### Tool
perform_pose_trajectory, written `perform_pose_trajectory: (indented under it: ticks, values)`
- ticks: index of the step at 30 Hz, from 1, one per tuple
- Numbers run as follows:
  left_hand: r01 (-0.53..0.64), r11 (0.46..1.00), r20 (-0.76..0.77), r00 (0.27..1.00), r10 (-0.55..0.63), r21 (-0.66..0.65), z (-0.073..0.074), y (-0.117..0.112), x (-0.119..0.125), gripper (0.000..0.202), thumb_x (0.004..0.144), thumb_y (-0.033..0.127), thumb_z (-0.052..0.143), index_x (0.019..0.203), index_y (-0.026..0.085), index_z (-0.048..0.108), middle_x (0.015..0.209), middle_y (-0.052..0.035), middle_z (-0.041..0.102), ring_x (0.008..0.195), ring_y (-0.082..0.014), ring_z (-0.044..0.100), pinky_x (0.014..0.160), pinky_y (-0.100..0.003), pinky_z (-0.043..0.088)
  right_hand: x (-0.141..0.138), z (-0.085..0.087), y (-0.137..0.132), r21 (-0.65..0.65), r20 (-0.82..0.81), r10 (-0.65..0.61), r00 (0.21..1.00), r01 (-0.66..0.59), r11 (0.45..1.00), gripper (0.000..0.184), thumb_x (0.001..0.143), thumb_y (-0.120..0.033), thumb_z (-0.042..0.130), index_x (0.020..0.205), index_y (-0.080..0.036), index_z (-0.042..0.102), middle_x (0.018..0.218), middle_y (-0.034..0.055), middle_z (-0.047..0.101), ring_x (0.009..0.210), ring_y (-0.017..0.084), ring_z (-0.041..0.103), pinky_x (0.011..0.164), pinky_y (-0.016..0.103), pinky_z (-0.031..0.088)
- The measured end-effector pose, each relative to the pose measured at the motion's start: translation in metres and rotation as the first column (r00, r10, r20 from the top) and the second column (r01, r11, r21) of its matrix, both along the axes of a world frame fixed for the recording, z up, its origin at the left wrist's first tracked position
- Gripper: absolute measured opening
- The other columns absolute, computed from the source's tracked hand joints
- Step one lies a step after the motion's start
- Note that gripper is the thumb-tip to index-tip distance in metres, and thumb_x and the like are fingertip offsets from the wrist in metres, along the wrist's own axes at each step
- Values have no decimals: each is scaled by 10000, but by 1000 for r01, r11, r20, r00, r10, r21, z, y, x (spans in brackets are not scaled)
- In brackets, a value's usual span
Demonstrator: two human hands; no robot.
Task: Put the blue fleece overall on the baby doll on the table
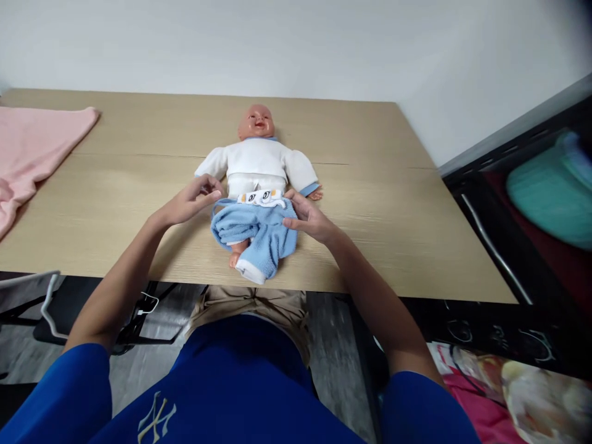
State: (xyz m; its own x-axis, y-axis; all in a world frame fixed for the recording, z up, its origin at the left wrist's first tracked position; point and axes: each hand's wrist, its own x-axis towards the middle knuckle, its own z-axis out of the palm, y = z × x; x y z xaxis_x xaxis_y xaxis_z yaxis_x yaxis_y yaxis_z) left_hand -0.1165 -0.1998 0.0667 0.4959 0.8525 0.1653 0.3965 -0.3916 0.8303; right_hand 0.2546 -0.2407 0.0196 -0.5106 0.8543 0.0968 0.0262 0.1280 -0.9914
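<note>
Near the desk's front edge, the right hand grips blue trousers on the doll; whether left hand grips, I cannot tell.

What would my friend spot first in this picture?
Probably the bald plastic baby doll in a white cloth top, lying face up on the pale wooden table. Next, perhaps the fuzzy light-blue trousers over its lower half, between the person's bare left hand and bare right hand. Then the soft pink cloth at the picture's left edge.
</note>
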Motion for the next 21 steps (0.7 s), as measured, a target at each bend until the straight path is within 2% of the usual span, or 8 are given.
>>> perform_pose_trajectory:
  ticks: [3,5,7,9,11,15,18,21]
  values:
    - [104,987,-91,991,-93,121,27,2,30,522,1004,656,825,1306,233,780,1362,-131,778,1223,-301,675,1170,-469,558,-4,-2,-1,-5,-56,4,998,-4,1000,823,717,-792,1033,1214,-321,578,1061,2,633,1015,256,664,944,398,628]
    - [216,971,-142,969,-201,101,43,4,55,540,912,629,920,1273,242,809,1328,-119,792,1292,-343,660,1204,-493,550,-6,-3,0,-25,-95,54,994,-56,998,873,680,-753,1069,1267,-314,596,1132,25,688,1084,274,706,989,408,635]
    - [328,945,-177,930,-323,-2,55,10,78,491,822,615,990,1095,240,827,1124,-92,796,1167,-344,702,1098,-466,593,-5,-5,0,-47,-128,112,985,-119,992,933,640,-742,1094,1310,-295,624,1161,47,732,1113,288,736,997,408,637]
    - [431,893,-170,877,-448,-132,61,18,93,440,795,584,1013,959,232,805,927,-55,747,951,-297,716,917,-413,604,-1,-6,0,-74,-155,144,977,-157,985,933,654,-771,1081,1318,-272,655,1120,50,751,1064,277,748,944,386,634]
    - [513,827,-114,830,-546,-229,61,27,101,408,814,554,1006,917,225,787,833,-32,713,808,-249,693,790,-376,575,4,-5,0,-93,-177,147,973,-165,982,835,735,-797,1035,1265,-256,685,1055,39,748,980,244,738,875,350,618]
    - [590,744,17,787,-617,-313,49,36,101,421,802,553,1021,914,235,769,824,-28,728,765,-233,701,732,-352,581,8,2,-2,-92,-134,122,983,-135,987,583,868,-693,1005,1059,-254,673,928,2,696,829,183,672,776,299,576]
    - [575,735,71,802,-593,-359,37,36,99,469,753,576,1049,963,242,795,852,-28,757,774,-243,723,714,-346,599,3,7,-2,-17,-141,-51,989,49,999,587,841,-653,1038,966,-277,606,919,-15,645,817,173,622,775,299,567]
    - [568,738,71,807,-587,-364,28,35,100,469,727,567,1060,958,234,824,883,-29,788,807,-256,748,744,-355,626,-1,8,-1,63,-170,-255,952,268,961,688,740,-709,1077,950,-298,567,960,-13,612,873,194,601,815,320,576]
